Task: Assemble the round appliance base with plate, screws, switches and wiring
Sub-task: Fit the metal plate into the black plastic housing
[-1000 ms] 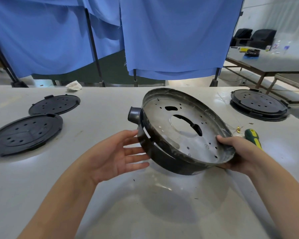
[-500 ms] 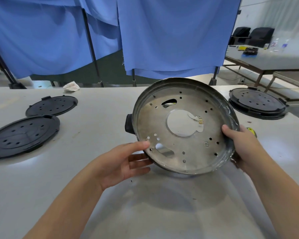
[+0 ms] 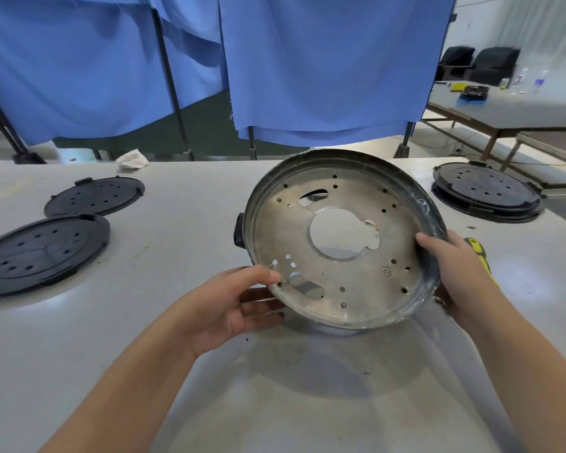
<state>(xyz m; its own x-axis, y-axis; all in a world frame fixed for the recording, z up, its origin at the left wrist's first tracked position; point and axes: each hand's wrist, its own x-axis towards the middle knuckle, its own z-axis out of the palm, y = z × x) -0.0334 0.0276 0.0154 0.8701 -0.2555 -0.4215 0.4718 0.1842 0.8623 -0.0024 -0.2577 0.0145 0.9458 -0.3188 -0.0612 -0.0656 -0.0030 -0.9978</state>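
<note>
- I have the round base (image 3: 340,243) lifted off the surface (image 3: 177,371) and tilted up so its metal inner face, with the big centre hole and the scattered screw holes, looks at me.
- My left hand (image 3: 229,305) is grasping the lower left rim: the thumb lies on the inner face, the fingers curl behind it.
- My right hand (image 3: 455,273) is grasping the right rim the same way, thumb over the edge, fingers hidden behind.
- A black knob (image 3: 239,235) sticks out on the base's left side, just above my left thumb.
- Two black perforated covers (image 3: 43,253) lie well apart on the left of the surface; another stack (image 3: 487,192) sits at the far right. A screwdriver (image 3: 477,253) with a yellow-green handle lies just beyond my right wrist.
- Risks, as I judge them: both holds are only at the rim, so a twist could let the tilted base slip and bang its lower edge down.
- Thin wiring shows through the centre hole; I cannot tell where it runs, and setting the base down carelessly could pinch it.
- Lowering to the right could knock the screwdriver off.
</note>
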